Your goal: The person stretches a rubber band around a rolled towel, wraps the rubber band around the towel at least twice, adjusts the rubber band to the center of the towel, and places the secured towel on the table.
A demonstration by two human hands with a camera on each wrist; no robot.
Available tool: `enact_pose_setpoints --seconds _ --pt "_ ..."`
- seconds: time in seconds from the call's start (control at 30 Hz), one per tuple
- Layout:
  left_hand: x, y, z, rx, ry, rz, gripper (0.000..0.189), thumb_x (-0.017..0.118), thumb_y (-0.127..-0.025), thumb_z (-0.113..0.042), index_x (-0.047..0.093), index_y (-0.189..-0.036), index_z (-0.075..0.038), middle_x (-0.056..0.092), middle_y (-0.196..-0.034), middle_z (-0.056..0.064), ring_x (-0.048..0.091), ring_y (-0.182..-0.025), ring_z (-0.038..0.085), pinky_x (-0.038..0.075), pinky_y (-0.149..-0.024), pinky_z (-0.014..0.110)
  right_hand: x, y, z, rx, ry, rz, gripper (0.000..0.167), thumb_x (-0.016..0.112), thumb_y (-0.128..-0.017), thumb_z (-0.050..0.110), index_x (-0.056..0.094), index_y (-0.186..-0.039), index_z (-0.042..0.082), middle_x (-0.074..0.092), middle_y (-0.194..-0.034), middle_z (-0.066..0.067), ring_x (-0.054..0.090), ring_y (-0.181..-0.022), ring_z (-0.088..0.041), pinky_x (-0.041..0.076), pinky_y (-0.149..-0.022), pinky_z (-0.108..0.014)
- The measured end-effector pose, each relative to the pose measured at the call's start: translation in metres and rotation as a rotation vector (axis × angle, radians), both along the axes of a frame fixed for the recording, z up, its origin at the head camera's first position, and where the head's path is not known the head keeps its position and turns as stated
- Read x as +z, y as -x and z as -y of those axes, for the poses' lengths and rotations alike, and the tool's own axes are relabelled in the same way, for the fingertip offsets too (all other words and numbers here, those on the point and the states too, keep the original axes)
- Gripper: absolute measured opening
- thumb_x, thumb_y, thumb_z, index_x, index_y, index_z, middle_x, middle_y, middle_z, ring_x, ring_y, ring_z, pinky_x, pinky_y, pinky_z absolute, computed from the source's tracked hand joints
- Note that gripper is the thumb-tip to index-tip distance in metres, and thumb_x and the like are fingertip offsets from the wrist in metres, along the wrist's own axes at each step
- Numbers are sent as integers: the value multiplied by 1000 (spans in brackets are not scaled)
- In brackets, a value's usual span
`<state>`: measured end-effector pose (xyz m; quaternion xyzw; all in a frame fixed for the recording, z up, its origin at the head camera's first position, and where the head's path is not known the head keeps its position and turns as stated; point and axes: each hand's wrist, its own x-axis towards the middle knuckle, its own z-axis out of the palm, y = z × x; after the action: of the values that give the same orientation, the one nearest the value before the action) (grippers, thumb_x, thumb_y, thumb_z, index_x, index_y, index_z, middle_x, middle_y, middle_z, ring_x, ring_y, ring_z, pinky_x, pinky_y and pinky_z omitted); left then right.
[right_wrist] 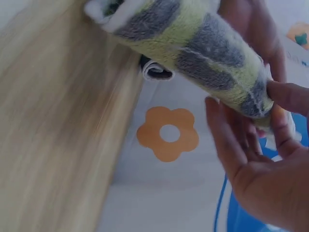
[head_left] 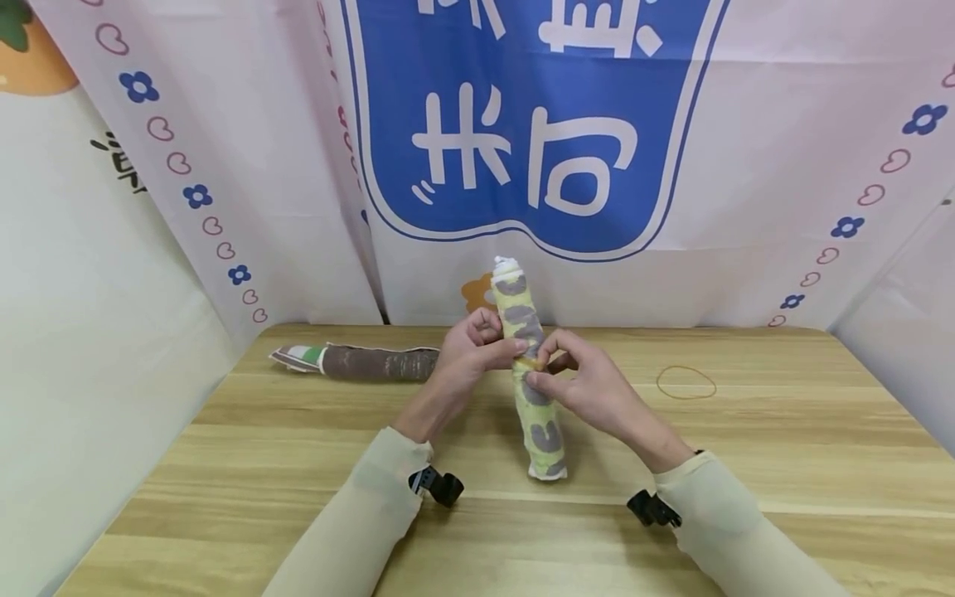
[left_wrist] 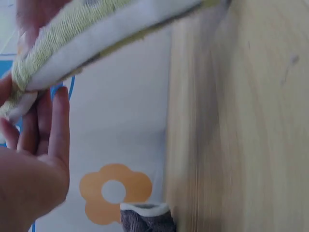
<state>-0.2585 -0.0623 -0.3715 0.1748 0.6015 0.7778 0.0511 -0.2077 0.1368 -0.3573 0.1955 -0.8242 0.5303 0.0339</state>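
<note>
A rolled towel point(head_left: 543, 435), yellow-green with grey patches and white ends, is held up off the table, slightly tilted, between both hands. My left hand point(head_left: 472, 352) grips it from the left, thumb across its front. From the right, my right hand point(head_left: 589, 377) pinches a tan rubber band point(head_left: 528, 363) against the roll's middle. The towel point(left_wrist: 91, 46) narrows near the fingers of the left hand point(left_wrist: 38, 169) in the left wrist view. In the right wrist view the thumb of the right hand point(right_wrist: 270, 174) presses on the towel point(right_wrist: 203, 53); the band is hidden there.
A brown rolled towel point(head_left: 380, 363) with a green and white end lies at the back left of the wooden table point(head_left: 224, 497). Another rubber band point(head_left: 686, 382) lies flat at the right. Behind the table hangs a printed white and blue cloth point(head_left: 627, 290).
</note>
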Motion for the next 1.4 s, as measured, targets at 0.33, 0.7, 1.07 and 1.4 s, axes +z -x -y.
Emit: enact_pose_setpoints --seconds 0.33,0.7,1.07,1.4 --pt "4 -8 -12 184 64 25 35 83 -86 3 51 -91 -8 63 -83 3 65 -73 13 58 -61 25 -7 -9 17 -95 -262 -397 27 80 -86 -9 64 -91 12 59 -112 -13 64 -89 -26 57 -69 -36" --pt "1 -3 -1 -35 -3 24 21 70 -94 2 51 -95 -7 70 -90 3 71 -87 16 62 -80 32 -3 1 -4 67 65 -12 16 74 -95 -4 65 -101 7 63 -115 -14 69 -104 -32 62 -77 -38" --pt "9 -9 -16 188 49 41 41 85 -86 2 45 -84 -10 59 -79 3 71 -77 17 62 -65 29 -5 -8 16 -166 -268 -369 29 88 -84 1 61 -91 11 59 -111 -13 68 -87 -28 58 -65 -37" --pt "8 -6 -6 23 -15 45 21 71 -93 2 52 -98 -6 69 -97 6 70 -88 16 61 -80 30 0 -2 2 1 -14 -101 23 80 -91 -3 62 -97 10 63 -111 -13 68 -98 -29 60 -76 -40"
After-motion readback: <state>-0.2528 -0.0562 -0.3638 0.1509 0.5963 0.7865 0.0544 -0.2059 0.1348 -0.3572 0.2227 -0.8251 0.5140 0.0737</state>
